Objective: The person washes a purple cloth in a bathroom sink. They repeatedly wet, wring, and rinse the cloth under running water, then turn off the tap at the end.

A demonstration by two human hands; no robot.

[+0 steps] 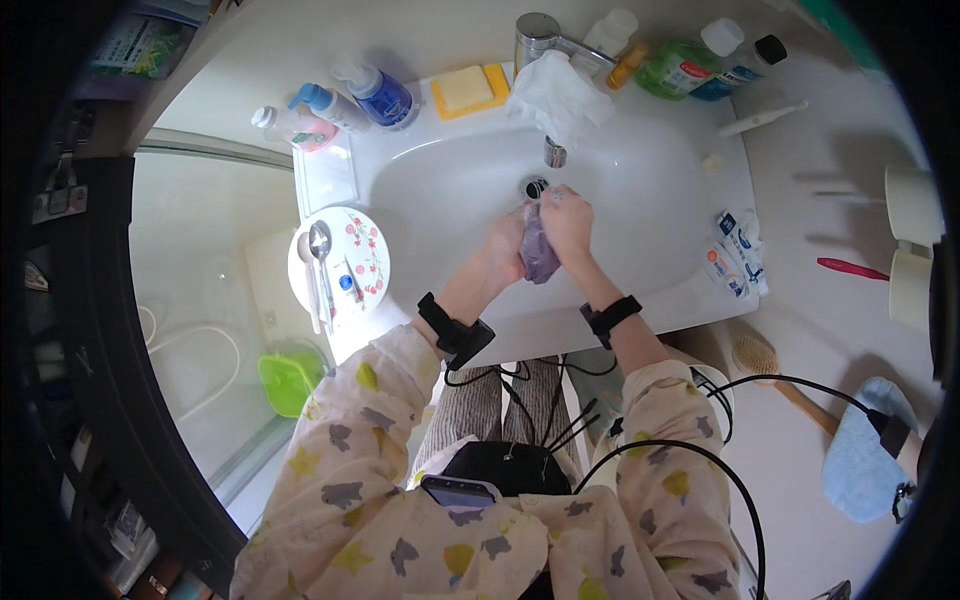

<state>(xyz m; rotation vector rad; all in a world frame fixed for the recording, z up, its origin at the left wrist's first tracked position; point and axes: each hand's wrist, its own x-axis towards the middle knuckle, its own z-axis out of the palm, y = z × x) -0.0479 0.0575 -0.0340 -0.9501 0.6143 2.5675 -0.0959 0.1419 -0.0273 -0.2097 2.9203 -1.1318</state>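
Observation:
Both my hands are over the white sink basin [637,217], just in front of the drain [535,187]. Between them is a bunched purple cloth [538,251]. My left hand [508,244] grips its left side, while my right hand [566,221] is closed on its upper right part, with some foam on the knuckles. Behind my hands the chrome faucet [537,36] has a white cloth or tissue [561,94] draped over it, and its spout tip [555,154] points into the basin. Whether water runs cannot be told.
A floral plate [375,259] with spoons and a small tube rests at the left rim. Pump bottles [384,94], a sponge [463,88] and mouthwash bottles [679,67] line the back. An electric toothbrush [765,118] and toothpaste tubes [739,251] lie right. Black cables [750,480] hang near my right arm.

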